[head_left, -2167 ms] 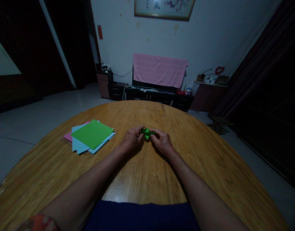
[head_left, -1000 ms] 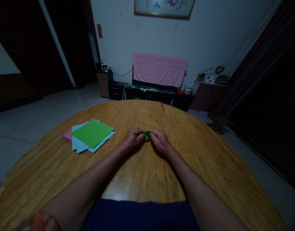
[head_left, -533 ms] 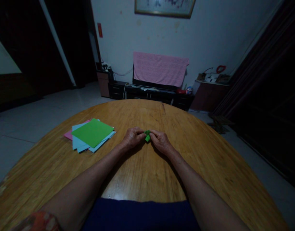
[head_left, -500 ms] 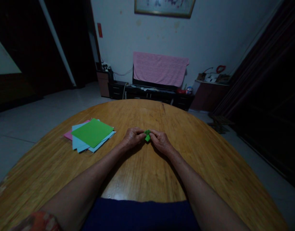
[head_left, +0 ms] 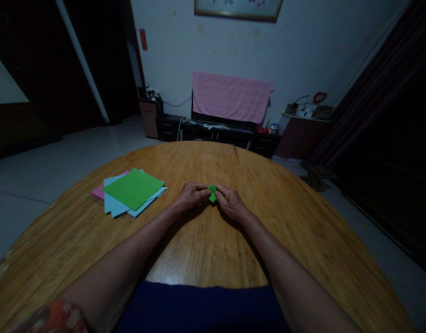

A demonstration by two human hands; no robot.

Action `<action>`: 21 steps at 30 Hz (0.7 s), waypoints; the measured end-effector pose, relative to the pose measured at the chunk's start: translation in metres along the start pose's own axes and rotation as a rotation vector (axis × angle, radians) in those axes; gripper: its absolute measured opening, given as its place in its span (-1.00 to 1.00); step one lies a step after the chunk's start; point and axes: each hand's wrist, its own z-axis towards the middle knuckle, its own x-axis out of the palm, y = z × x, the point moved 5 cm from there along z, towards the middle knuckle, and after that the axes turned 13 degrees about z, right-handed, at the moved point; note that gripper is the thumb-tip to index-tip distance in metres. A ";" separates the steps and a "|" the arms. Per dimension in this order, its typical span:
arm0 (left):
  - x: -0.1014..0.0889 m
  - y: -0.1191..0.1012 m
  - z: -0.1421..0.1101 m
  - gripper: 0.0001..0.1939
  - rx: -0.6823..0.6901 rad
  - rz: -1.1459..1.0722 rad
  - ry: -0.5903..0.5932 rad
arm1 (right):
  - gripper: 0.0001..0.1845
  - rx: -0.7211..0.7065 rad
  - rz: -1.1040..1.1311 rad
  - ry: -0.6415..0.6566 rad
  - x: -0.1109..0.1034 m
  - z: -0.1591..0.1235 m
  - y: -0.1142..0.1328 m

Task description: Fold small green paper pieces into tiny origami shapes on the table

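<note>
A small piece of folded green paper (head_left: pixel 212 196) is pinched between my two hands, just above the middle of the wooden table. My left hand (head_left: pixel 193 195) grips its left side with thumb and fingers closed. On the right side, my right hand (head_left: pixel 230 200) holds it the same way, thumb towards me. My fingers cover both side edges of the paper, so its full folded shape is hidden.
Left of my hands lies a fanned stack of square paper, a green sheet (head_left: pixel 133 188) on top of light blue sheets (head_left: pixel 112 202) and a pink one (head_left: pixel 99 192). The round table (head_left: pixel 213 157) has its far edge before a low black cabinet with a pink cloth (head_left: pixel 231 97) above it.
Both hands keep their pinch on the folded green paper, with the fingers shifting only slightly. The view has tilted a little. The paper stack has not been moved.
</note>
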 end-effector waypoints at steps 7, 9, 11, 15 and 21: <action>0.004 0.005 0.002 -0.84 -0.202 -0.397 0.094 | -0.74 -0.006 -0.013 0.024 0.001 0.002 0.000; 0.005 0.006 0.002 -0.84 -0.217 -0.439 0.099 | -0.73 0.001 -0.004 0.046 0.003 0.002 -0.002; 0.006 0.007 0.002 -0.82 -0.226 -0.448 0.102 | -0.70 0.017 0.025 0.057 0.005 0.002 -0.004; 0.000 0.009 0.004 -0.82 -0.259 -0.429 0.030 | -0.66 0.180 0.268 -0.076 0.008 0.002 -0.010; -0.006 0.013 0.013 -0.85 -0.247 -0.511 -0.061 | -0.54 0.384 0.658 -0.220 0.015 0.000 -0.009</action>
